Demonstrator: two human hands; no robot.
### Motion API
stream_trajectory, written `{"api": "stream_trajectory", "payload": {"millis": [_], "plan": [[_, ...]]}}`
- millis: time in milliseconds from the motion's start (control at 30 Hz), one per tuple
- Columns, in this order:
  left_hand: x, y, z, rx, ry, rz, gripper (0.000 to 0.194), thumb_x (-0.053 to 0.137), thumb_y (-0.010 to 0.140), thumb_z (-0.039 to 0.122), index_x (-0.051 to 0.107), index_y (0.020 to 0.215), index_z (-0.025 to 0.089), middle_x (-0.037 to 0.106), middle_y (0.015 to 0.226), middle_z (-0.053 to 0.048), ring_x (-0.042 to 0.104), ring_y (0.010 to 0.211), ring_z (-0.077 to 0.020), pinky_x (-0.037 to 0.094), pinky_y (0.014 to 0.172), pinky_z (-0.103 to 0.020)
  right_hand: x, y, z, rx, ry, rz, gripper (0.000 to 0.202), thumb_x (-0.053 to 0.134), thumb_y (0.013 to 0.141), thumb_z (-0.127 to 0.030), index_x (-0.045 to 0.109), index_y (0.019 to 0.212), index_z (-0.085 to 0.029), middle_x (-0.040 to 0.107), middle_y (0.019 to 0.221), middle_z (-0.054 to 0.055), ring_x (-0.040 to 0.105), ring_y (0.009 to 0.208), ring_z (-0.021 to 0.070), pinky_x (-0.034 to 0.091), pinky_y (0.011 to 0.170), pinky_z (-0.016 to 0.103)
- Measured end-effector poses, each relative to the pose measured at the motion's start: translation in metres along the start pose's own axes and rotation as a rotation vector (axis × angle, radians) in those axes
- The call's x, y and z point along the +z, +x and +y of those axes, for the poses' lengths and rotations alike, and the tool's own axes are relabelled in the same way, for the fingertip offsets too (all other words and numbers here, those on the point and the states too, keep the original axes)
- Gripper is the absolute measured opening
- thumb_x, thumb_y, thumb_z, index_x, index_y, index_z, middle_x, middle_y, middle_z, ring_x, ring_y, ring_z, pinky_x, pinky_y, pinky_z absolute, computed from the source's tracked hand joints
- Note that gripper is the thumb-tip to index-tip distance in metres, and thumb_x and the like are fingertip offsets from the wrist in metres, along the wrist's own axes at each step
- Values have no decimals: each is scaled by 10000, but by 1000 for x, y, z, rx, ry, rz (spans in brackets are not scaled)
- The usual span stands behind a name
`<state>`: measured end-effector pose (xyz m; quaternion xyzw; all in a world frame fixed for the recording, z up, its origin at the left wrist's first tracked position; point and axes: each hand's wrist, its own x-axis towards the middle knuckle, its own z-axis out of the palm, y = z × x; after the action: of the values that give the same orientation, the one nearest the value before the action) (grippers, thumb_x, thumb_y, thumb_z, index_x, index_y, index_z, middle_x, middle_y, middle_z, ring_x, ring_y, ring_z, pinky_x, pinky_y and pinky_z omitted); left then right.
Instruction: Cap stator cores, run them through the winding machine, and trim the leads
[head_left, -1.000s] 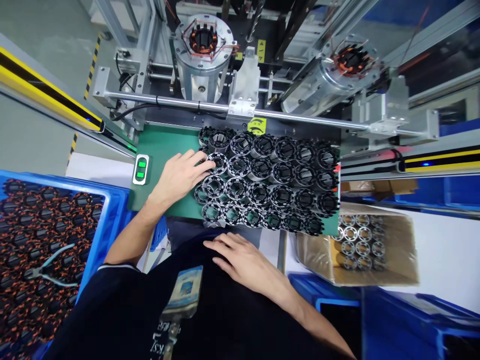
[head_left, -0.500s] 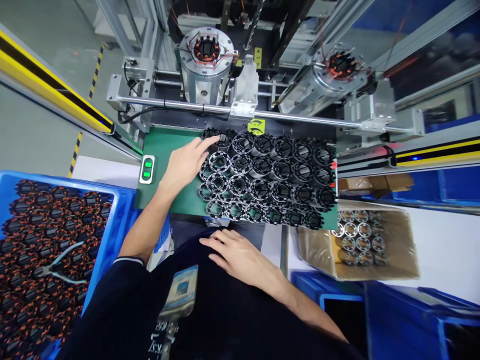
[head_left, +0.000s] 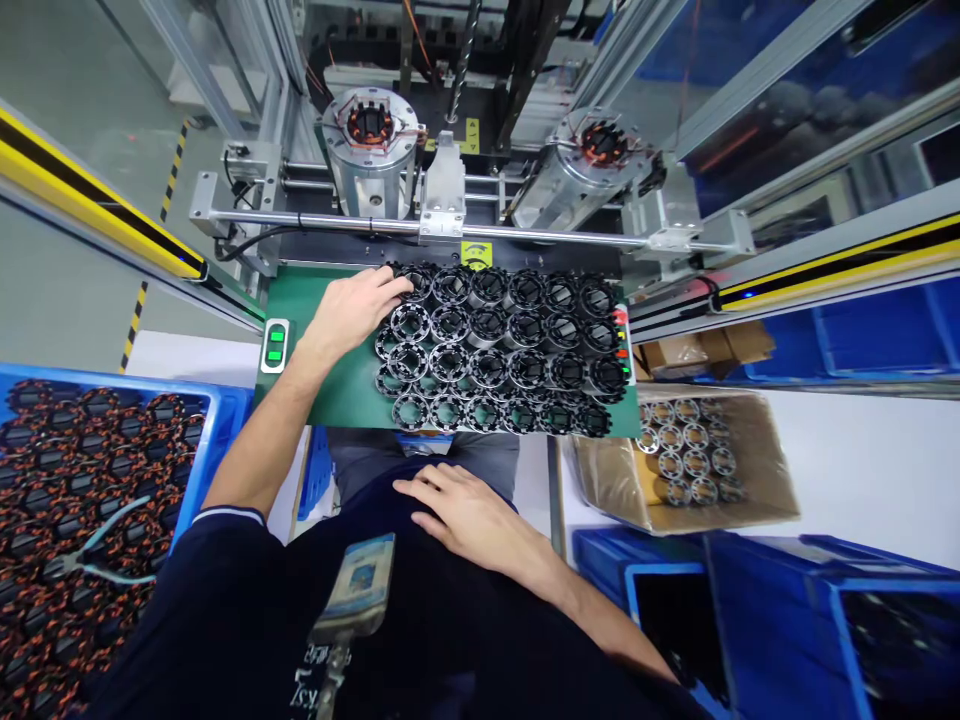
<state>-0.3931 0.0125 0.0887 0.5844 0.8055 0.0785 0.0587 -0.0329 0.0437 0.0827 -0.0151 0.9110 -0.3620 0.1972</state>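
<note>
Stator cores [head_left: 488, 328], ring-shaped with black toothed insulators, stand in packed rows on a green worktop [head_left: 341, 395]. My left hand [head_left: 352, 310] is at the back left corner of these rows. Its fingers are bent over the rim of the corner stator core [head_left: 412, 286], with a fingertip at its opening; the thumb is mostly hidden. My right hand [head_left: 465, 510] lies flat against my dark shirt near the lap, fingers stretched out and holding nothing.
Behind the rows stand two metal cylinders [head_left: 371, 170] bearing copper-wound stators, with a steel rail [head_left: 525, 235] in front. A blue crate [head_left: 225, 410] of wound stators holds cutters [head_left: 75, 562] at left. A cardboard box [head_left: 765, 460] of bare cores stands at right, near blue bins [head_left: 780, 620].
My left hand's pointing index finger has bent, and the fingers now close over the corner core's rim. My right hand stays at rest. The camera view has shifted slightly.
</note>
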Motion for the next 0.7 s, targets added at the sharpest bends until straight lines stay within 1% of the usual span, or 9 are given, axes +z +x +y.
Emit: {"api": "stream_trajectory", "payload": {"millis": [200,267,333,400,500,567,600,633,700], "plan": [[7,-10,-3,-23,-128,72,468,529,1211,287,670,1655,335,766,1466,-105,733,1398,-324,633,1039,-426,3,-7,0,1,-11,-6,568,668,1206,-334,593,1769,-324,761,1459,117,762,1337,337,649,1224,610],[9,-24,0,-66,-189,124,529,578,1185,272,621,1709,323,748,1493,-109,733,1392,-325,640,1046,-429,5,-10,0,1,-13,-7,578,672,1205,-338,584,1775,-329,757,1476,114,757,1358,330,644,1241,595],[10,-50,6,-128,-282,198,543,618,1170,300,611,1713,298,736,1491,-114,749,1327,-310,645,1049,-428,7,-15,1,5,-15,-12,585,676,1205,-345,576,1780,-334,754,1493,111,751,1379,323,633,1270,590],[11,-92,13,-214,-382,285,515,650,1162,358,643,1670,278,744,1447,-108,762,1235,-286,647,1045,-421,9,-20,3,13,-23,-22,589,672,1207,-353,565,1787,-343,751,1505,107,749,1398,325,613,1304,610],[10,-181,23,-441,-407,401,477,695,1135,447,709,1574,261,780,1359,-100,767,1173,-285,642,1050,-434,12,-25,7,18,-39,-43,590,657,1212,-347,553,1793,-351,747,1524,103,751,1426,333,586,1342,644],[6,-251,27,-741,-311,467,489,708,1115,502,713,1540,261,798,1337,-99,778,1162,-292,629,1114,-467,14,-25,10,5,-49,-59,578,648,1212,-330,562,1784,-336,749,1528,105,751,1437,333,593,1340,644],[4,-286,28,-943,-242,462,503,716,1101,542,701,1526,273,810,1296,-81,790,1140,-292,627,1117,-471,16,-24,11,-9,-54,-70,569,647,1210,-321,572,1774,-328,753,1525,105,754,1436,331,604,1330,640],[0,-319,30,-1162,-161,445,511,704,1089,601,685,1499,296,822,1218,-54,808,1092,-307,636,1078,-489,17,-23,12,-28,-59,-82,560,650,1206,-313,585,1762,-324,758,1521,103,758,1431,330,617,1318,635],[-5,-374,34,-1503,-17,342,609,604,1099,723,634,1512,276,822,1208,-94,817,1118,-405,629,1028,-573,23,-19,11,-79,-71,-107,555,663,1194,-300,602,1745,-328,768,1505,98,770,1409,332,645,1284,632]]}}
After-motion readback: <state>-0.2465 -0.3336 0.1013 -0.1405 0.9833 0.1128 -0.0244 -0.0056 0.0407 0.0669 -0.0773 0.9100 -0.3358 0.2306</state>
